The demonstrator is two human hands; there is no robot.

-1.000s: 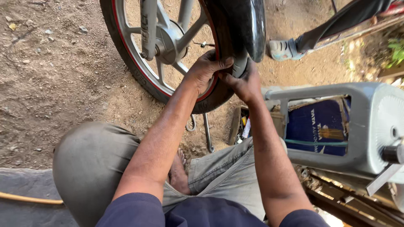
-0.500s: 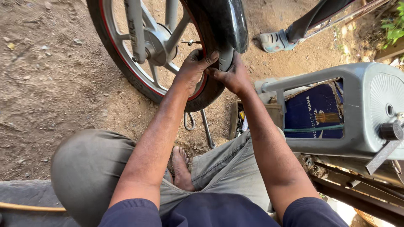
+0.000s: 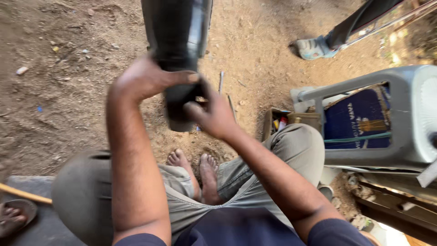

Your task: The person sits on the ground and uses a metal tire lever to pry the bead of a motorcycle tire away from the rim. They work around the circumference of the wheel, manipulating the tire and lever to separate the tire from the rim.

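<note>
We hold both arms stretched forward, forearms bare. Our left hand [image 3: 145, 79] is raised with the thumb pointing right, fingers curled out of sight. Our right hand [image 3: 213, 114] sits just below it, blurred, fingers bent toward the left.

Open dirt [image 3: 59, 91] left – grey chair [image 3: 400, 150] & toolbox [image 3: 291, 122] block right.

We see the black tyre [image 3: 177, 45] cut off by the top edge, both hands blurred, the right hand's [image 3: 214, 114] fingers hidden behind it, and a bystander's shoe [image 3: 314, 48] partly cropped.
</note>
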